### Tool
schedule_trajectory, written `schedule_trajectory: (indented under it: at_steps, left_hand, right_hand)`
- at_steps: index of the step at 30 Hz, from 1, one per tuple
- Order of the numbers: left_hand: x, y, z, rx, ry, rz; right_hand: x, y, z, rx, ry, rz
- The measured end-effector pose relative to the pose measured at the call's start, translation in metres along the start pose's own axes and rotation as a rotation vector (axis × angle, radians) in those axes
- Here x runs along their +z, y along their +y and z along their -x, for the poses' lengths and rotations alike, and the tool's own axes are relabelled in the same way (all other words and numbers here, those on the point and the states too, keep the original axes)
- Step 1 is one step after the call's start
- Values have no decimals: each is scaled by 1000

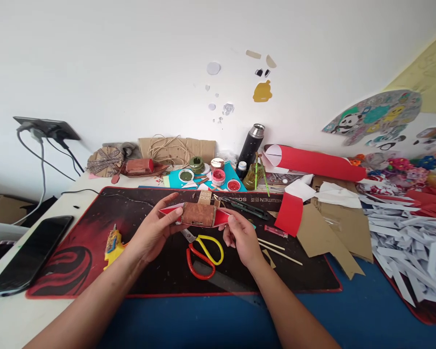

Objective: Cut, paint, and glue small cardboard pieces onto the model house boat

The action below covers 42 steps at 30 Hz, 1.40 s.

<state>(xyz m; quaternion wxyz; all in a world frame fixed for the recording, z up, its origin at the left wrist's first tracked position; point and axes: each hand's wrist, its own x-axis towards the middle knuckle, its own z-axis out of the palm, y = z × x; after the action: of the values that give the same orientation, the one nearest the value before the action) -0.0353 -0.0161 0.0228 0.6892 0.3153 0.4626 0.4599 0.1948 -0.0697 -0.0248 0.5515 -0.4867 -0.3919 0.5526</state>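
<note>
A small boat-shaped model point(198, 214), with a brown-red rounded cover in its middle and red inner ends, is held level over the dark mat. My left hand point(164, 218) grips its left end, thumb on top and fingers beneath. Its right end is pinched between the thumb and fingers of my right hand point(241, 233). Just below the model lie scissors point(205, 257) with one yellow and one red handle. A yellow glue gun point(113, 246) rests on the mat to the left. Behind the model is a small cardboard piece point(205, 197) with printed letters.
Paint pots point(218, 177), a black flask point(252, 143) and a similar brown-red model point(140, 166) line the back. A black phone point(31, 254) lies left. At right are thin sticks point(279, 250), cardboard point(321, 232), red paper point(289, 213) and white paper strips point(414, 252). A utility knife point(245, 207) lies behind.
</note>
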Motion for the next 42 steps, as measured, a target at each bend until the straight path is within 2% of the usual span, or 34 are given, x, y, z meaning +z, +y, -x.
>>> schedule_trajectory:
  at_steps: [5,11,20,33,38,42]
  left_hand:
    - [-3,-2,-2,-2,-9,24]
    - [-4,-5,-2,-17,-85,70]
    - [-3,-9,-6,-22,-18,75]
    - [-6,3,-9,30,6,-10]
    - [-8,3,-9,-4,-45,-43]
    - [-10,13,-9,15,-62,-156]
  right_hand:
    - [1,2,0,9,26,-11]
    - [0,2,-1,32,87,3]
    - [-1,0,0,19,126,1]
    - [-2,0,1,8,134,-37]
    - [-2,0,1,23,103,7]
    - [-3,1,0,32,134,36]
